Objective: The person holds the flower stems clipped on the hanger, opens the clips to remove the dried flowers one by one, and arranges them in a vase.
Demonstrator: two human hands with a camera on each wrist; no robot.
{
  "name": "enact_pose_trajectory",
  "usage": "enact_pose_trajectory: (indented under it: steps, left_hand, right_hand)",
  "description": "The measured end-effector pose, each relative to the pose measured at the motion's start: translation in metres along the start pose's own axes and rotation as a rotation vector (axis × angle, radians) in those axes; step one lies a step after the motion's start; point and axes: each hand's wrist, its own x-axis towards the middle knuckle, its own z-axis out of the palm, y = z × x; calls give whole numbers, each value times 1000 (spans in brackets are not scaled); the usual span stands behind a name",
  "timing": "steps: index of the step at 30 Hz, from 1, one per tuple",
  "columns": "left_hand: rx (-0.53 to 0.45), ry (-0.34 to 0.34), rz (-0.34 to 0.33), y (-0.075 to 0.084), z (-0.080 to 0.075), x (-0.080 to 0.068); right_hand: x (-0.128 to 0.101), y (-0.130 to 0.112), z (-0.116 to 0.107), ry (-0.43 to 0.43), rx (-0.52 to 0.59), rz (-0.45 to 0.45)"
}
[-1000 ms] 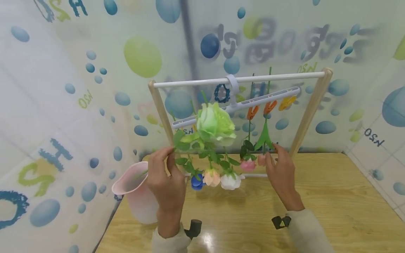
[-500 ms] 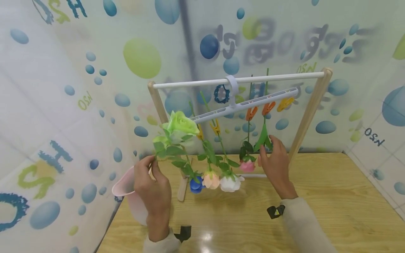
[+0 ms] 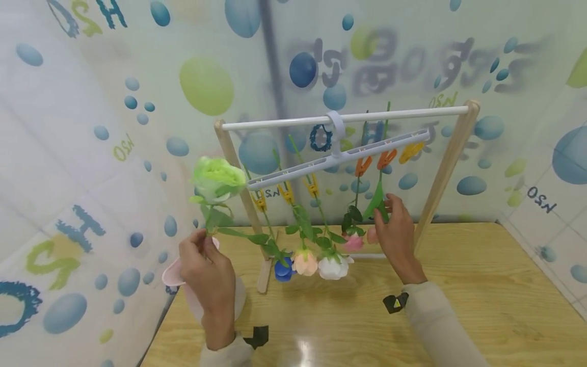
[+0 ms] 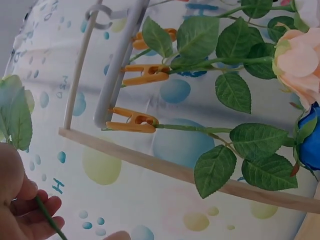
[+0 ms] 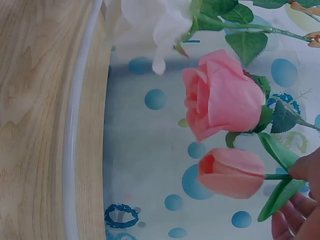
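Observation:
My left hand (image 3: 208, 278) pinches the green stem of a pale green rose (image 3: 217, 179), bloom upright, in front of the pink vase (image 3: 171, 275). At the right, my right hand (image 3: 396, 237) pinches the stem and leaves of a pink tulip (image 5: 232, 172), which hangs bloom down from an orange clip (image 3: 387, 159). Beside it hangs a pink rose (image 5: 225, 95). A blue flower (image 3: 283, 270), a peach rose (image 3: 304, 262) and a white flower (image 3: 334, 267) hang from yellow clips on the grey hanger (image 3: 293, 174).
The tilted hanger hooks over the white rod (image 3: 275, 123) of a wooden-legged rack (image 3: 447, 168). At its right end is a yellow clip (image 3: 411, 152) with no flower. The rack stands on a wooden table (image 3: 481, 285) before a patterned backdrop (image 3: 183, 127).
My left hand has carried the green rose left and down, away from the hanging flowers to in front of the vase. My right hand has shifted slightly left with the tulip.

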Motion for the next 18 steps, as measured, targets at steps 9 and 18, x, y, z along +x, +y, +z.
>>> enact_pose_trajectory:
  steps: [9, 18]
  left_hand:
    - [57, -138, -97, -15, -10, 3]
    - [233, -303, -66, -25, -14, -1]
  right_hand:
    - [2, -1, 1, 1, -13, -11]
    - [2, -3, 0, -15, 20, 27]
